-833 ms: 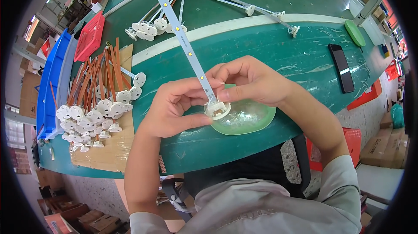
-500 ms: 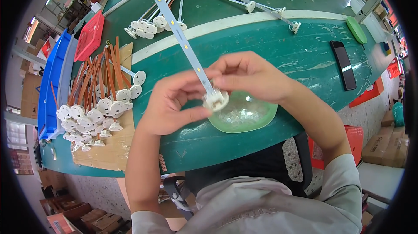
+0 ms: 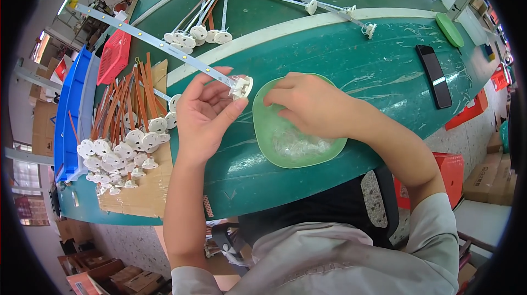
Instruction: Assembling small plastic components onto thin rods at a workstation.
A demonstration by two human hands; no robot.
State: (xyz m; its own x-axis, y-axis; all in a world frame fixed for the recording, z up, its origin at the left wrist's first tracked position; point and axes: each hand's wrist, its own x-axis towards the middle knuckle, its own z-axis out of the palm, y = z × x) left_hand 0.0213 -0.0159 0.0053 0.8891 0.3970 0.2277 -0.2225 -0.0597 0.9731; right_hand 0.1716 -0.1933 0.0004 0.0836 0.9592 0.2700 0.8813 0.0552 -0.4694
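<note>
My left hand [image 3: 206, 105] is closed on an LED strip [image 3: 159, 45] near its white round end cap [image 3: 241, 87]. The pale strip, dotted with small yellow LEDs, points up and to the left. Over a green plastic bowl [image 3: 264, 140], my right hand [image 3: 315, 103] reaches in with bent fingers apart. Small clear pieces [image 3: 299, 142] lie in the bowl; some are hidden under that hand. I see nothing held between the right fingertips.
Left of my arm, brown strips with white round caps [image 3: 118, 157] pile on cardboard [image 3: 148, 196]. More LED strips [image 3: 211, 6] lie across the table. Beyond are a red basket [image 3: 115, 59] and a blue tray [image 3: 66, 124]; a phone [image 3: 433, 75] lies right, near a green dish [image 3: 449, 30].
My right hand has left the end cap and moved into the bowl. My left hand has drawn the strip left and up, tilting it further to the left.
</note>
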